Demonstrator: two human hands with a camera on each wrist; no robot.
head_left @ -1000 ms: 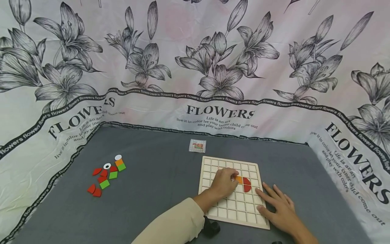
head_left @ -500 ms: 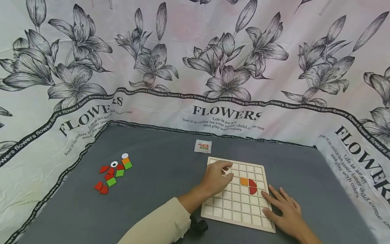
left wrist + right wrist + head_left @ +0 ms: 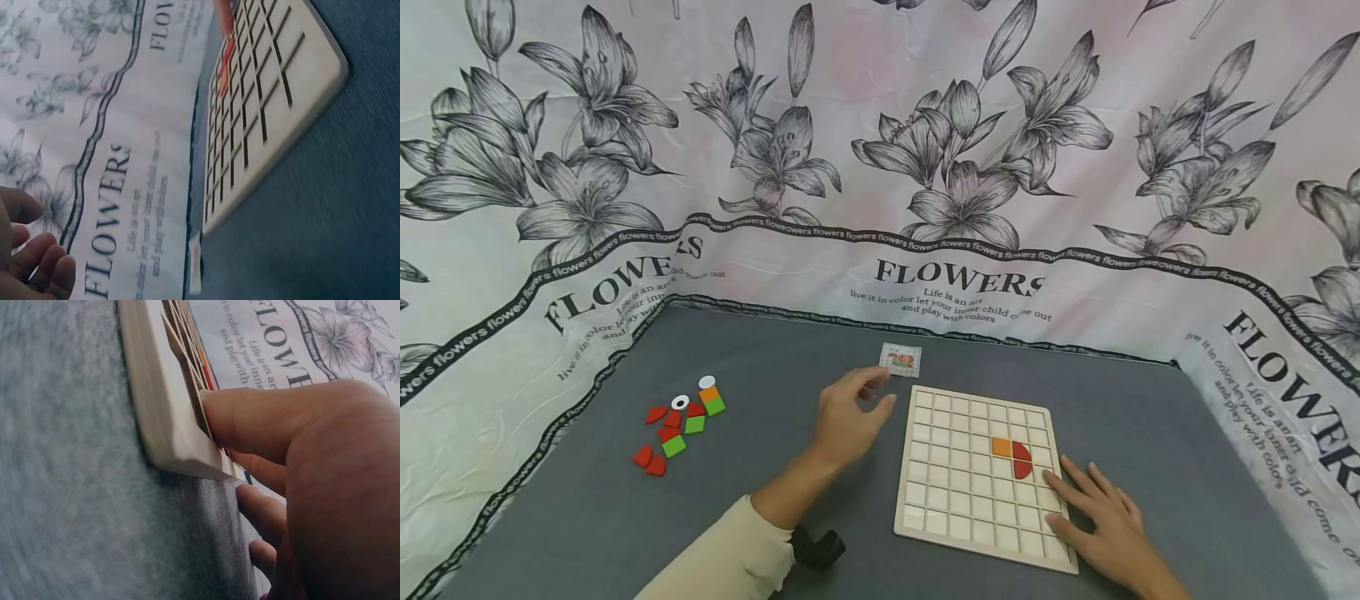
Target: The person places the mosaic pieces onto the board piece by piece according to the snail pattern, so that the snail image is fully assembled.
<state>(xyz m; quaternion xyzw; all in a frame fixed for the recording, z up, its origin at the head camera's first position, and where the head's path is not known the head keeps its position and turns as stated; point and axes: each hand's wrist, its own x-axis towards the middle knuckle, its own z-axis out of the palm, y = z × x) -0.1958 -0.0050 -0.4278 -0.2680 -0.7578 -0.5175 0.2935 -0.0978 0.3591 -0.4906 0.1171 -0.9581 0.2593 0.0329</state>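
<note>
My left hand (image 3: 848,421) is in the air left of the wooden grid board (image 3: 951,500), fingers loosely bent and holding nothing; the left wrist view also shows its empty fingers (image 3: 47,265). My right hand (image 3: 1097,521) rests on the board's right edge, thumb and forefinger touching the top. The right wrist view has its thumb (image 3: 250,419) on the board's rim (image 3: 156,425). Set in the grid are an orange square tile (image 3: 1002,447) and two red quarter-round tiles (image 3: 1022,460) forming a half circle.
Loose tiles lie on the grey cloth at the left: green squares (image 3: 673,446), red quarter-rounds (image 3: 656,465), an orange square (image 3: 710,393), a white disc (image 3: 707,382) and a white ring-like disc (image 3: 681,402). A small picture card (image 3: 900,360) lies behind the board.
My left hand has let go of the orange square tile on the board and moved left, off the board. My right hand stays on the board's edge.
</note>
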